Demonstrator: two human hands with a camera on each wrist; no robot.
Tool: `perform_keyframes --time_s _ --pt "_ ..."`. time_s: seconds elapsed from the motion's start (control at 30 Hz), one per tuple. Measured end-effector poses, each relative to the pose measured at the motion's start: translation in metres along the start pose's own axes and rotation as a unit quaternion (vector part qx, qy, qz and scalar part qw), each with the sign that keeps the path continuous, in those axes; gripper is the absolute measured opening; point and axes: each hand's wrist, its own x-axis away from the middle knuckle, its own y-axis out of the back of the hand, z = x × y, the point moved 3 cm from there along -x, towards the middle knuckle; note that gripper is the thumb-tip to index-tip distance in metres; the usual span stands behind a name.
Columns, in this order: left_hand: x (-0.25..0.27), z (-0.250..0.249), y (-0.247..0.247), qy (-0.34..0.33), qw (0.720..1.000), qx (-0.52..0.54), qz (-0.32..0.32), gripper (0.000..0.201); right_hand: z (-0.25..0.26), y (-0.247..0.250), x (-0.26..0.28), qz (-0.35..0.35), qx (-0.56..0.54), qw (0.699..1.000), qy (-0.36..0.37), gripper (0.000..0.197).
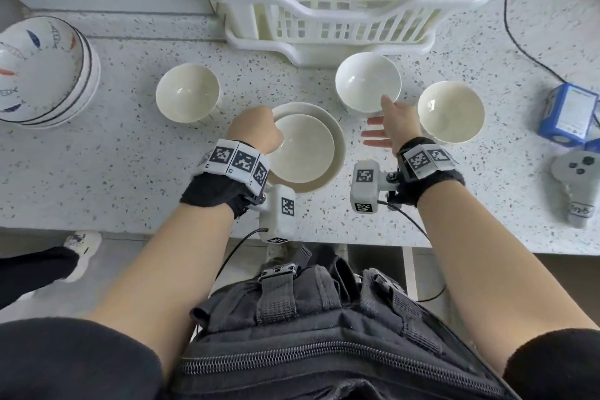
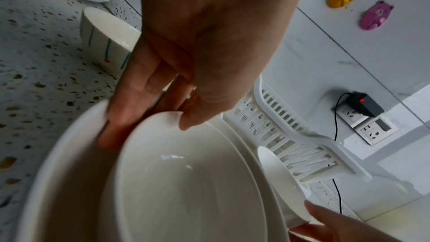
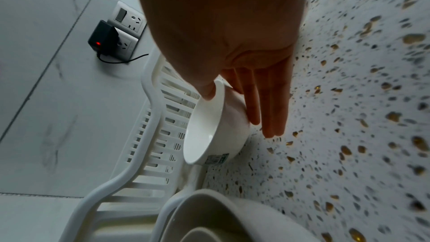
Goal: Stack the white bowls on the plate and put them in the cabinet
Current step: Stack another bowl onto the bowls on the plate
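Two bare forearms with marker-covered wrist bands reach over a speckled table (image 1: 130, 156). At centre, the left hand (image 1: 256, 128) pinches the rim of a white bowl (image 1: 305, 148) sitting on a white plate (image 1: 337, 136), thumb inside the rim, fingers (image 2: 130, 98) curled down its outer wall. To its right, the right hand (image 1: 397, 125) meets a second bowl (image 1: 367, 83) just in front of the white dish rack (image 1: 324, 3): the thumb lies on the rim and the straight fingers (image 3: 267, 102) run along the outside, not closed around it. A third bowl (image 1: 451, 110) stands just right of that hand, and a fourth bowl (image 1: 188, 92) stands left of the plate, apart from it. A stack of fish-patterned bowls (image 1: 42, 68) sits at the far left edge. At the right edge lie a blue carton (image 1: 568, 114) and a grey controller (image 1: 576, 178).
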Motion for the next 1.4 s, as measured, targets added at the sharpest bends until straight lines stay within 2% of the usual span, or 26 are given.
perform_keyframes --time_s 0.2,0.43,0.63,0.77,0.9,1.0,1.17,1.4 --pt "0.001 0.002 0.009 -0.017 0.993 0.054 -0.102 0.023 -0.003 -0.002 -0.007 -0.001 -0.032 0.999 0.001 0.035" --pt "0.009 0.009 0.011 -0.008 0.976 0.115 -0.187 0.022 -0.013 0.008 -0.004 -0.055 -0.075 0.996 0.000 0.043" --pt "0.020 0.021 0.016 0.006 0.960 0.145 -0.238 0.026 0.006 0.008 0.029 -0.053 -0.077 0.993 0.077 0.033" --pt "0.022 0.030 0.010 -0.003 0.966 0.148 -0.214 0.026 0.019 -0.001 0.060 -0.043 -0.040 0.988 0.141 0.016" --pt "0.026 0.039 -0.002 -0.022 0.976 0.163 -0.145 0.030 0.017 -0.016 0.081 0.000 0.026 0.986 0.162 0.025" --pt "0.029 0.045 -0.011 -0.050 0.979 0.173 -0.098 0.037 0.006 -0.028 0.093 0.023 0.064 0.985 0.159 0.026" --pt "0.032 0.055 -0.019 -0.074 0.977 0.197 -0.044 0.044 -0.014 -0.042 0.099 0.032 0.082 0.987 0.134 0.017" --pt "0.031 0.059 -0.020 -0.094 0.976 0.193 -0.035 0.042 -0.021 -0.050 0.097 0.011 0.109 0.986 0.129 0.028"
